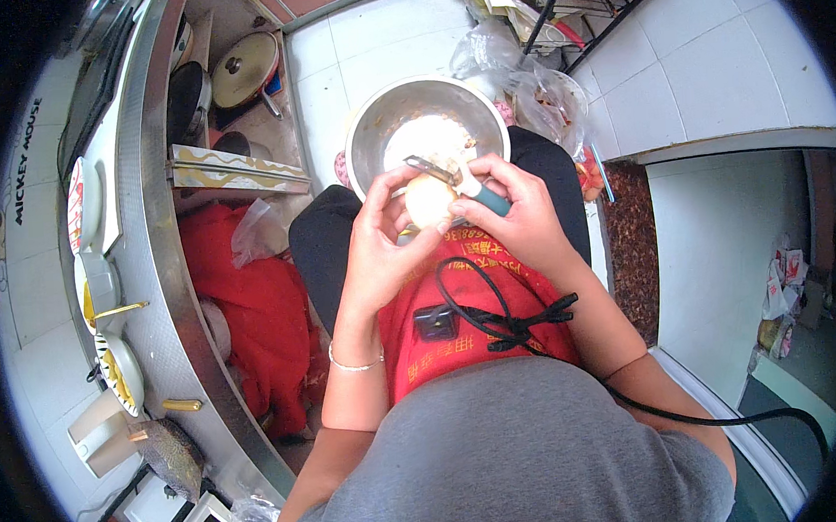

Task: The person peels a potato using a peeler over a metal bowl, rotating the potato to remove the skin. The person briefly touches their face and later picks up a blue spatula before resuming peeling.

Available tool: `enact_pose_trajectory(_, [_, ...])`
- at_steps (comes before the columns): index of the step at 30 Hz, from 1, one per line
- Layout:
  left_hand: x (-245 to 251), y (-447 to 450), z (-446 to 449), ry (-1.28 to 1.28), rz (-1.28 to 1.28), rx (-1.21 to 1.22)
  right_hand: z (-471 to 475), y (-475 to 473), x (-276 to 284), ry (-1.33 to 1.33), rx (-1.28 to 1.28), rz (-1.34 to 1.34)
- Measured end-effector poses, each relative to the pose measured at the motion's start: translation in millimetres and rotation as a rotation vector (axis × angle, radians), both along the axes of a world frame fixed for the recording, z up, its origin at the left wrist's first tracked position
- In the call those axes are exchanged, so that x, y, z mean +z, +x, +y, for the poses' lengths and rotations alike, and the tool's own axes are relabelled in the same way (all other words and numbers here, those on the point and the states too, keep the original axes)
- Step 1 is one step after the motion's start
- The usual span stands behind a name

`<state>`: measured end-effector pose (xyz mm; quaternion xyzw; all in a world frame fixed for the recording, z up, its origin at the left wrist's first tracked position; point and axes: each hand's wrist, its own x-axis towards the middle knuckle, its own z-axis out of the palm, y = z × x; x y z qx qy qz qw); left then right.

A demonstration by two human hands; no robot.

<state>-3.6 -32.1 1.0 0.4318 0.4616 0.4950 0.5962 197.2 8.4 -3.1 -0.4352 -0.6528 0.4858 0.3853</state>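
Observation:
A pale, round, peeled-looking fruit or vegetable (427,203) rests between my hands, over the near rim of a stainless steel bowl (367,123). My left hand (389,238) is closed round its left side and underside. In my right hand (520,197) is a peeler (491,197) with a blue-green and white handle. The peeler's metal blade points left, just above the pale piece, and my right thumb touches the piece's right side. Glare hides much of the bowl's inside; small bits show on its wall.
Left is a metal counter (159,272) with dishes along its far side. Below it, shelves hold a lidded pan (245,69) and red cloth (245,303). Plastic bags (544,101) lie right of the bowl. A black cable (504,320) crosses the red apron on my lap.

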Motion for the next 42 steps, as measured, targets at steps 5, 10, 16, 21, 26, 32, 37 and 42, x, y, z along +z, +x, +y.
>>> enact_pose_trajectory(5, [0,-2,-1,0.000,-0.013,-0.004,1,-3,-1,-0.032,-0.022,-0.019])
enact_pose_trajectory(10, [-1,-2,-3,-0.021,-0.019,-0.012,0,-1,0,0.003,-0.014,-0.062])
enact_pose_trajectory(16, [-2,-3,-3,-0.030,-0.042,-0.024,0,-1,-4,0.022,-0.028,-0.056])
enact_pose_trajectory(21, [-4,-3,-3,-0.054,-0.080,-0.003,0,-4,-7,-0.037,-0.064,-0.006])
enact_pose_trajectory(26, [-5,-9,-3,-0.072,-0.100,0.041,5,3,-8,0.051,-0.134,-0.071])
enact_pose_trajectory(32, [-10,-8,-4,-0.169,-0.269,0.131,9,3,-15,0.189,-0.187,-0.207])
enact_pose_trajectory(37, [-15,-14,-1,-0.246,-0.442,0.137,5,8,-18,0.066,-0.150,-0.205])
enact_pose_trajectory(42, [-18,-13,-3,-0.240,-0.427,0.094,-1,8,-17,0.084,-0.115,-0.158])
